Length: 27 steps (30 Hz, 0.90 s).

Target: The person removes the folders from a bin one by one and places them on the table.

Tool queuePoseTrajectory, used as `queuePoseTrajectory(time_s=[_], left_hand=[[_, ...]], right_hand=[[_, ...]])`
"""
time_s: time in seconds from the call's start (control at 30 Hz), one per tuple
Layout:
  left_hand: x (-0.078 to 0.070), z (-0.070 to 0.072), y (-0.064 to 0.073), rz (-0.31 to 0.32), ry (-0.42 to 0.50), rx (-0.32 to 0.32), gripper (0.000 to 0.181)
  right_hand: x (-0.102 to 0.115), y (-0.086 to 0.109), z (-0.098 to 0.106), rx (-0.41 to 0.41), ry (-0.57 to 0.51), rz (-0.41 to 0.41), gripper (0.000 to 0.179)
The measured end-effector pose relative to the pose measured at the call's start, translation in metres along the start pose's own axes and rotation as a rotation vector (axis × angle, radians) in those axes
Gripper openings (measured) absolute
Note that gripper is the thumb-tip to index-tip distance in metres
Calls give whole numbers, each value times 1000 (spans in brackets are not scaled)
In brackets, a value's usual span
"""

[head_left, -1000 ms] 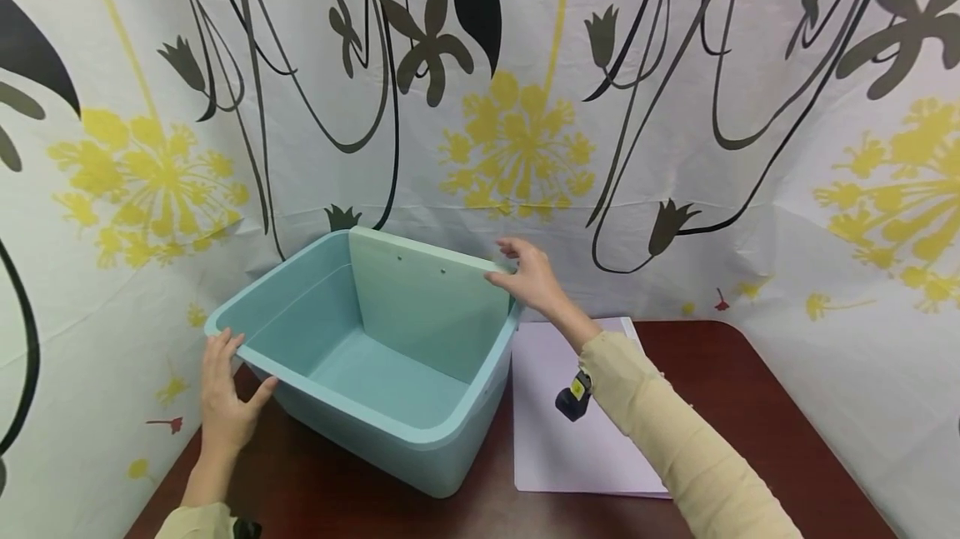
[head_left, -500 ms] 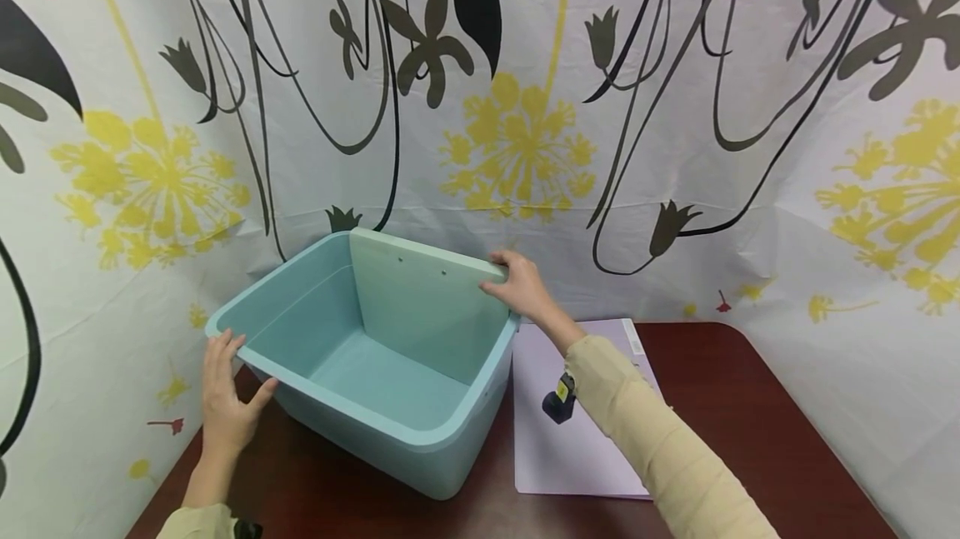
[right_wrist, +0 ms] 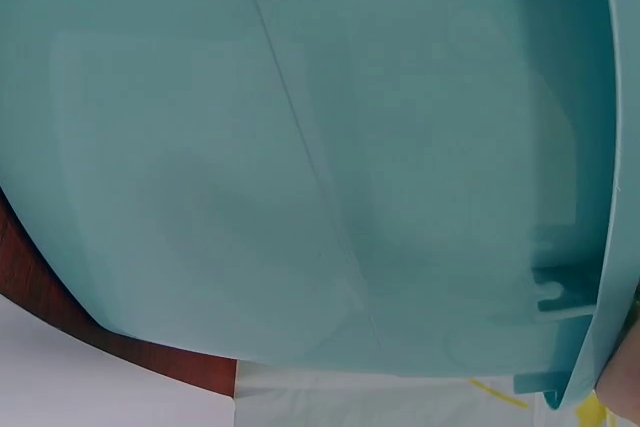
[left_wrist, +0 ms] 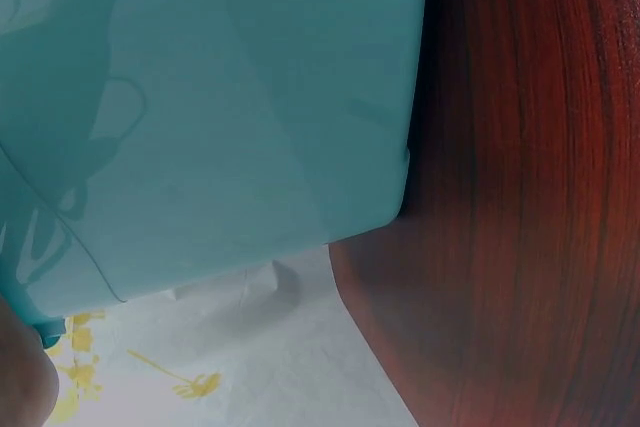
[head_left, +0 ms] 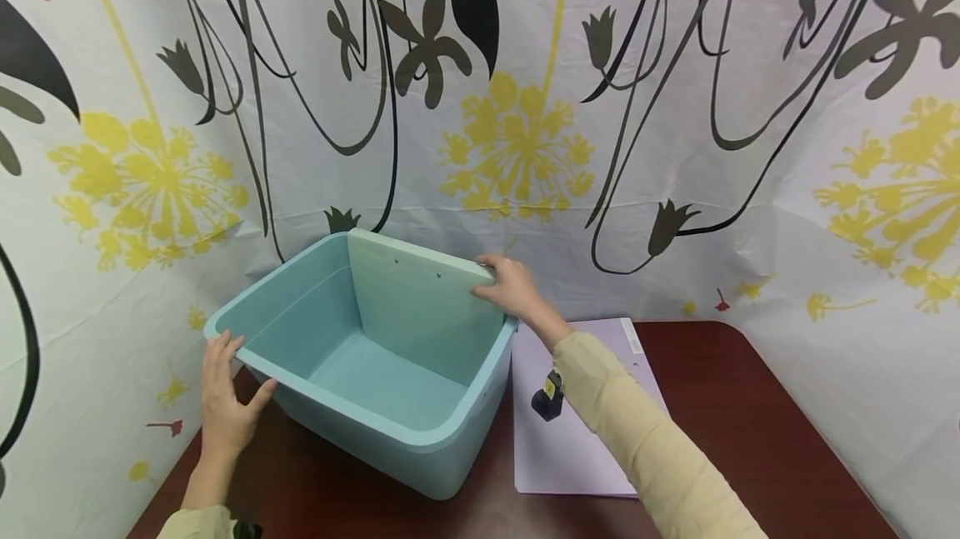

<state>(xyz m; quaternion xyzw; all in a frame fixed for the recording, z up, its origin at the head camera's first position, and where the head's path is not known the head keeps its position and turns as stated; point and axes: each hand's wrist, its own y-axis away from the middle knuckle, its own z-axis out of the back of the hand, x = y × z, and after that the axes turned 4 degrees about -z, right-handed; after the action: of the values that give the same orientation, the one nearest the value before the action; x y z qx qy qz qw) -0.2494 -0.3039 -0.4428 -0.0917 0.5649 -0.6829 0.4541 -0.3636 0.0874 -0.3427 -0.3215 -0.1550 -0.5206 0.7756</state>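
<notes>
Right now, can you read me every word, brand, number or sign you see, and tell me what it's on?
No readable text in any view.
White strip on the purple sheet: any print is too small to read.
Yellow patch on the black device: any mark is too blurred to read.
Tub and board: no lettering shows.

One dark red wooden desk (head_left: 738,422) is showing its rounded far right corner; one white flower-printed cloth (head_left: 480,152) is hanging beyond the far edge.
</notes>
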Motion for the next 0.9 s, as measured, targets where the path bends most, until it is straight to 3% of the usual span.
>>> queuePoseTrajectory(time_s=[0.4, 0.9], left_hand=[[1, 0, 2, 12, 18, 7, 87], [1, 2, 1, 19, 19, 11, 87]], right_hand=[[-5, 3, -8, -112, -148, 44, 35], [-2, 7, -2, -318, -242, 58, 34]])
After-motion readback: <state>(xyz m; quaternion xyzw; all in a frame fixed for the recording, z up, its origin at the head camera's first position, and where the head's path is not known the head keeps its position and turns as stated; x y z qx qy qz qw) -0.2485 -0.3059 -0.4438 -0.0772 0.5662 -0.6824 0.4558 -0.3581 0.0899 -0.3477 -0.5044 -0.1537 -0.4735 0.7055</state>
